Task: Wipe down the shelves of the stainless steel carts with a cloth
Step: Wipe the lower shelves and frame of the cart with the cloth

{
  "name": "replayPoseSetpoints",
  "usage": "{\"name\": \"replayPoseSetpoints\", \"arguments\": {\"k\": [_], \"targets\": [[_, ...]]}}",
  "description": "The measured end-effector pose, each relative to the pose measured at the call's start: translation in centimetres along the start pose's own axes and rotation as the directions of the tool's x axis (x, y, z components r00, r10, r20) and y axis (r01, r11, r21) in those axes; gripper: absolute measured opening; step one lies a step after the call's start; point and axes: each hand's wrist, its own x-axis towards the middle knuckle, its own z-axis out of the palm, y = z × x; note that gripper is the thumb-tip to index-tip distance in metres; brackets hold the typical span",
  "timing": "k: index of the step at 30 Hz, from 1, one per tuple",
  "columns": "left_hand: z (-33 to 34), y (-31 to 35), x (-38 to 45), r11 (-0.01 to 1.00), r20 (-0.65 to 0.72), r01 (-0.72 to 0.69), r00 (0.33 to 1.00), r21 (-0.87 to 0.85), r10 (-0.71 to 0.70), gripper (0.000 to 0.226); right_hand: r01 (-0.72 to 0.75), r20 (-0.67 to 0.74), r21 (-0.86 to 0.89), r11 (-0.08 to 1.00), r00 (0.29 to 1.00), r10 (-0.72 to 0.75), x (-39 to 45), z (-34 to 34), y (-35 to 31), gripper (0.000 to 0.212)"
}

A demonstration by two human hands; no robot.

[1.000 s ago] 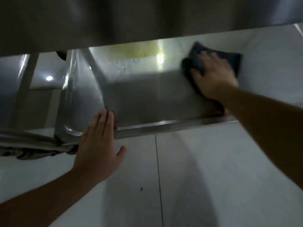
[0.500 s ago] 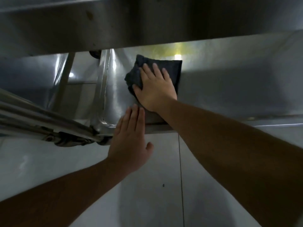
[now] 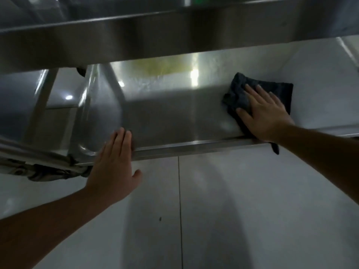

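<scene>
— Where is the cloth (image 3: 252, 94)?
— On the lower shelf (image 3: 174, 121), right of middle, under the flat right hand (image 3: 266, 115), fingers straight, pressing.
— How far along?
— Seemingly midway: a yellowish stain (image 3: 159, 66) remains at the far side.
— The other grip?
— The left hand (image 3: 114, 164) rests flat, fingers apart, on the near rim.

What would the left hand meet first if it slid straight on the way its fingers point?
Probably nothing soon: the left hand points across the bare lower shelf toward the yellowish smear at the back, though depth is unclear.

Shelf (image 3: 174, 121) brushed glossy steel; cloth (image 3: 279, 92) dark, nubby; floor (image 3: 252, 200) glossy tile.
</scene>
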Motion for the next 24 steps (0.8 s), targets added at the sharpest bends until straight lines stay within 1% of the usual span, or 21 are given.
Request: {"name": "replayPoseSetpoints", "arguments": {"k": [2, 3, 4, 6, 8, 9, 10, 12, 15, 19, 24], "targets": [[-0.4, 0.3, 0.1, 1.0, 0.018, 0.009, 1.0, 0.022, -0.009, 0.122, -0.043, 0.002, 0.028, 0.999, 0.999, 0.043, -0.4, 0.1, -1.1, 0.082], [-0.6, 0.5, 0.1, 0.999, 0.031, 0.013, 0.999, 0.036, -0.014, 0.123, -0.04, -0.005, 0.04, 0.998, 0.999, 0.04, -0.7, 0.3, -2.1, 0.082], [-0.9, 0.6, 0.2, 0.998, 0.046, 0.019, 0.999, 0.058, -0.022, 0.124, -0.003, -0.009, 0.045, 0.999, 1.0, 0.003, -1.0, 0.6, -3.3, 0.084], [-1.4, 1.0, 0.3, 0.993, 0.064, 0.043, 0.997, 0.113, -0.05, 0.125, 0.156, 0.009, 0.029, 0.987, 0.988, -0.156, -2.0, 1.5, -5.8, 0.09], [-2.0, 2.0, 0.7, 0.988, 0.051, 0.063, 0.996, 0.144, -0.071, 0.125, 0.341, 0.056, -0.013, 0.94, 0.939, -0.34, -2.6, 2.0, -7.3, 0.099], [-2.4, 2.8, 1.0, 0.988, 0.046, 0.06, 0.997, 0.143, -0.068, 0.126, 0.409, 0.078, -0.038, 0.912, 0.911, -0.405, -2.6, 2.0, -7.3, 0.104], [-2.6, 3.8, 1.4, 0.991, 0.046, 0.046, 0.998, 0.128, -0.052, 0.126, 0.457, 0.094, -0.062, 0.887, 0.888, -0.451, -2.6, 1.8, -6.9, 0.107], [-2.8, 5.9, 2.2, 0.998, 0.04, -0.018, 0.999, 0.068, 0.016, 0.127, 0.509, 0.107, -0.1, 0.855, 0.86, -0.499, -2.7, 1.6, -5.1, 0.105], [-3.3, 9.8, 3.2, 0.989, 0.005, -0.144, 0.99, -0.013, 0.144, 0.125, 0.486, 0.094, -0.121, 0.865, 0.873, -0.478, -3.8, 1.3, -1.0, 0.096], [-4.0, 15.0, 4.3, 0.953, -0.043, -0.3, 0.953, -0.042, 0.299, 0.121, 0.392, 0.079, -0.095, 0.915, 0.919, -0.385, -5.7, 0.2, 5.6, 0.089], [-3.3, 20.3, 5.1, 0.902, -0.061, -0.423, 0.906, -0.086, 0.419, 0.119, 0.191, 0.053, -0.048, 0.98, 0.981, -0.189, -7.2, -0.8, 14.2, 0.091]]}}
